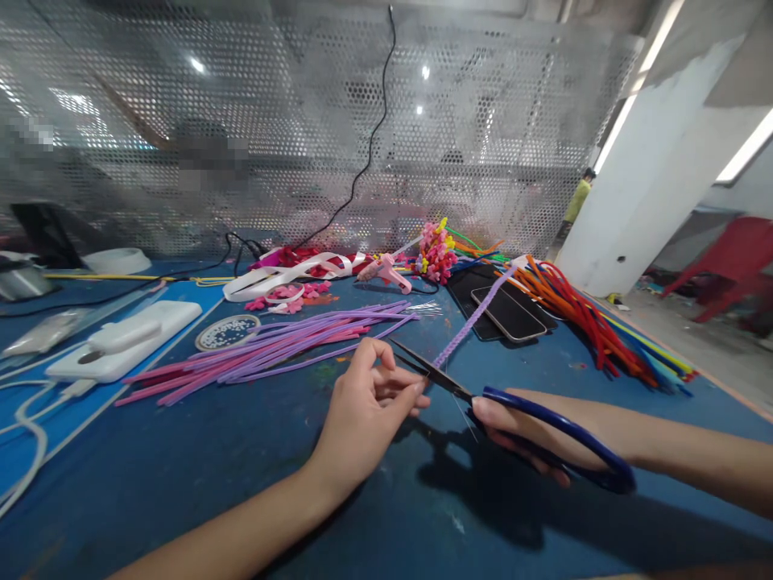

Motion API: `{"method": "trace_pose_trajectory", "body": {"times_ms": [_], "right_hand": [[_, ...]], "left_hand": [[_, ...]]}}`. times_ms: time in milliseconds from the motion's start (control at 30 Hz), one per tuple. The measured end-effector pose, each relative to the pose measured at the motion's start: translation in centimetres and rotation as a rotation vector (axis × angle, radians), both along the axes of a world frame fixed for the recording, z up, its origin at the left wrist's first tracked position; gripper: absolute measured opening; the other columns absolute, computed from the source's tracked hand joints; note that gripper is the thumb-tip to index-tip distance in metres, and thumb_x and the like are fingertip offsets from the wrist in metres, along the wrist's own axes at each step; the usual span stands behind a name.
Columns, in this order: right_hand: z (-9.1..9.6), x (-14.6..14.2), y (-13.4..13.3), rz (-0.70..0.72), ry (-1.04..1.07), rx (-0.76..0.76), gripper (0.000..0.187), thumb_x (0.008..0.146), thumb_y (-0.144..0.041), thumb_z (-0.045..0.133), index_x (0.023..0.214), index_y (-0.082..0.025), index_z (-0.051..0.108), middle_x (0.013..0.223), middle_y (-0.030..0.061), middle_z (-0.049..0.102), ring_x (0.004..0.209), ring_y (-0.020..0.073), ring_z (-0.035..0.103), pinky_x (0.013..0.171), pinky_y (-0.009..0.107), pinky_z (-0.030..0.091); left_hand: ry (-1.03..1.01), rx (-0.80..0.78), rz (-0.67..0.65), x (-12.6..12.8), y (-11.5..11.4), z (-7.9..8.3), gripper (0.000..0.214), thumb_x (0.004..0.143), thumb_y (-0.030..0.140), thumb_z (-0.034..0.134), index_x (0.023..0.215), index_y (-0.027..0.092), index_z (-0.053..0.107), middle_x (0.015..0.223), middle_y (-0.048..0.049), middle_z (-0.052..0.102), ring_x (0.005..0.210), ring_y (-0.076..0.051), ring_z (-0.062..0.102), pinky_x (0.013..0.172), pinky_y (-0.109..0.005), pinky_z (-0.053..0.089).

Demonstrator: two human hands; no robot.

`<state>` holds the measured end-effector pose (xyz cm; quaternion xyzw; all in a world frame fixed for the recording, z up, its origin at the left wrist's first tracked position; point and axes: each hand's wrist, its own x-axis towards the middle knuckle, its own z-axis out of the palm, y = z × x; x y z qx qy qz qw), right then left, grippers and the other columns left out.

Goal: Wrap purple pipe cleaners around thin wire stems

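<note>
Tabletop (241, 459), stained blue, scissors (464, 393) above, perforated screen (326, 129) behind, pale pillar (655, 177)

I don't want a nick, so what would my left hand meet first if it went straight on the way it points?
Most likely the blades of the scissors in your right hand, close by the fingertips of your left hand; depth is unclear from this one view.

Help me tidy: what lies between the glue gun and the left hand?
In the head view, purple and pink stems lie between the glue gun and the left hand.
</note>
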<state>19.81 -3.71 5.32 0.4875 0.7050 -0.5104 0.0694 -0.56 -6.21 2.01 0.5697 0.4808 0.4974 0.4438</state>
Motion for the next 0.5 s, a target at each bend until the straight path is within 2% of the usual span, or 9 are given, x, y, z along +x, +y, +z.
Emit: {"method": "trace_pose_trajectory", "body": {"times_ms": [100, 233, 367, 500], "right_hand": [[0.2, 0.2, -0.6, 0.030, -0.071, 0.110, 0.060, 0.075, -0.076, 0.024, 0.065, -0.018, 0.037, 0.049, -0.0040, 0.038, 0.038, 0.0072, 0.038, 0.038, 0.019, 0.032], [-0.5, 0.6, -1.2, 0.068, -0.076, 0.302, 0.056, 0.080, -0.069, 0.029, 0.062, -0.017, 0.042, 0.051, -0.0035, 0.037, 0.044, 0.0068, 0.032, 0.040, 0.019, 0.026], [-1.9, 0.8, -1.1, -0.039, -0.100, 0.377, 0.059, 0.084, -0.066, 0.019, 0.058, -0.017, 0.039, 0.052, -0.0034, 0.031, 0.046, 0.0069, 0.026, 0.042, 0.021, 0.022], [-2.1, 1.7, -0.5, 0.031, -0.156, 0.427, 0.060, 0.082, -0.068, 0.025, 0.053, -0.017, 0.036, 0.051, -0.0039, 0.026, 0.046, 0.0062, 0.020, 0.040, 0.021, 0.016]], "left_hand": [[0.012, -0.008, -0.012, 0.1, -0.2, -0.1, 0.031, 0.078, 0.020, 0.060, 0.081, 0.023, 0.029, 0.068, 0.0058, 0.067, 0.066, -0.016, 0.068, 0.058, -0.023, 0.053], [0.005, -0.051, -0.048, 0.3, -0.4, -0.3, 0.031, 0.078, 0.018, 0.059, 0.081, 0.023, 0.028, 0.066, 0.0064, 0.065, 0.065, -0.016, 0.068, 0.057, -0.023, 0.052], [0.006, -0.077, -0.071, 0.7, -0.5, -0.4, 0.032, 0.077, 0.020, 0.060, 0.081, 0.023, 0.028, 0.071, 0.0032, 0.067, 0.063, -0.016, 0.068, 0.057, -0.026, 0.053], [0.005, -0.101, -0.059, 0.8, -0.4, -0.4, 0.031, 0.077, 0.022, 0.061, 0.080, 0.022, 0.030, 0.073, 0.0011, 0.068, 0.065, -0.017, 0.068, 0.059, -0.027, 0.053]]}}
